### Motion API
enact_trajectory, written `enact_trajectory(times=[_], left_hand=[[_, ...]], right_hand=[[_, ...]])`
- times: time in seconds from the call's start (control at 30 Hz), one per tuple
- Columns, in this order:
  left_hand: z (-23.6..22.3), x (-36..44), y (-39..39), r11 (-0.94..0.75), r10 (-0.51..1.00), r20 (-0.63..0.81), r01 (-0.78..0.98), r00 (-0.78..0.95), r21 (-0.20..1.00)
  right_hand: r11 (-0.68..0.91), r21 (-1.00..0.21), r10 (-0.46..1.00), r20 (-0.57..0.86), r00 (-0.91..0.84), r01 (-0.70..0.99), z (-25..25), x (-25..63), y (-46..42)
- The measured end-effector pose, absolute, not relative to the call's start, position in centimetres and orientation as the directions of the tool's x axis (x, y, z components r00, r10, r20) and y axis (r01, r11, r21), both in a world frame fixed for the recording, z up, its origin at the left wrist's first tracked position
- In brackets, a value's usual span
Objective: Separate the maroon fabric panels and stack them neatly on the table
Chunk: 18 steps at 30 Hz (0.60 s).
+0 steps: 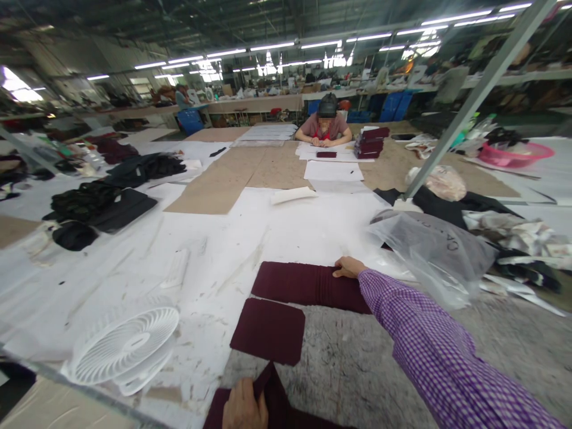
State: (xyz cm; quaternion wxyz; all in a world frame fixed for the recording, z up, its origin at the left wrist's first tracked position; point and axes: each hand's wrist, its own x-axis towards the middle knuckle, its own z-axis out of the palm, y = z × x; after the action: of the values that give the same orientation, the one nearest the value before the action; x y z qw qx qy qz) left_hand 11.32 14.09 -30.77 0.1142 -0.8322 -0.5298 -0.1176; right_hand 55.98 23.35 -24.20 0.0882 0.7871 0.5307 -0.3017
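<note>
My left hand [245, 406] is at the near edge of the table, its fingers closed on a dark maroon fabric piece [274, 396] with a corner folded up. A flat maroon fabric panel [268, 330] with cut corners lies just beyond it. Farther out, a row of overlapping maroon fabric pieces [290, 283] stretches across the table. My right hand [350, 267], in a purple checked sleeve, reaches to the right part of that row. Its fingers are curled down on the cloth at the back edge.
A white fan [127, 345] lies at the near left. Clear plastic bags [433, 250] and a slanted metal post [478, 101] stand to the right. Across the table a person [326, 122] leans beside stacked maroon pieces [372, 143]. Dark garments [107, 208] lie at the left.
</note>
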Motion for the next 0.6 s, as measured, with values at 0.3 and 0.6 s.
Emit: enact_trajectory(times=[0.3,0.6], left_hand=[[-30.7,11.4,14.0,-0.410,0.855,0.318,0.910,0.409,-0.067],[-30.8,11.4,13.9,-0.390,0.860,0.328,0.918,0.391,-0.074]], right_hand=[[-0.446,-0.047,0.828,-0.401,0.392,0.894,-23.9,53.9,22.4],[-0.111,-0.145,0.992,-0.079,0.100,0.983,-23.5,51.4,20.6]])
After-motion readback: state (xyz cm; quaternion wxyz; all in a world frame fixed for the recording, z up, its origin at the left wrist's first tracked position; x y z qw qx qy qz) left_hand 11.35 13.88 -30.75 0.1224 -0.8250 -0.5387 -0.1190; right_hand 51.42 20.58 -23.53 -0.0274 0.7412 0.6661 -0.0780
